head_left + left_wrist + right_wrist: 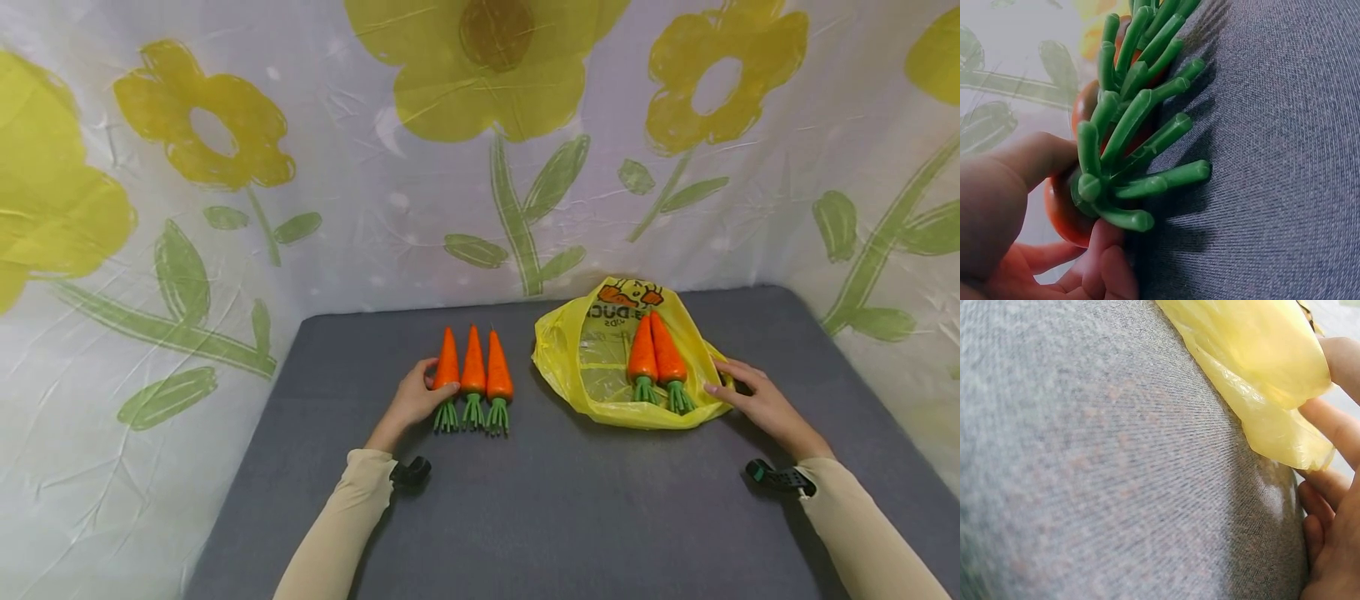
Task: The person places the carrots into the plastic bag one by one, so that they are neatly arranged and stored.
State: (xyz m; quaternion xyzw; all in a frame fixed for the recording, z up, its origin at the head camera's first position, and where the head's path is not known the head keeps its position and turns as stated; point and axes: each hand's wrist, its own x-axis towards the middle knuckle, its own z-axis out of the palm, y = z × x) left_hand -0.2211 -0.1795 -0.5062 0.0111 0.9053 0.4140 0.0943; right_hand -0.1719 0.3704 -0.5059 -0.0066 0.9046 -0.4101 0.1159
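Note:
Three orange toy carrots with green stalks lie side by side on the grey table, left of the middle. My left hand [415, 400] grips the leftmost carrot [447, 360], thumb on one side and fingers on the other. In the left wrist view its green stalks [1125, 153] point toward the camera. To the right, a yellow plastic bag [564, 358] lies with its mouth spread wide and two more carrots [642, 354] inside. My right hand [765, 408] holds the bag's right rim between thumb and fingers; the right wrist view shows the yellow film [1254, 369] there.
The middle carrot [473, 367] and the right carrot [498, 371] lie close beside the gripped one. A flower-printed cloth [360, 208] hangs along the back and sides of the grey table [570, 517]. Each wrist wears a black strap [411, 472].

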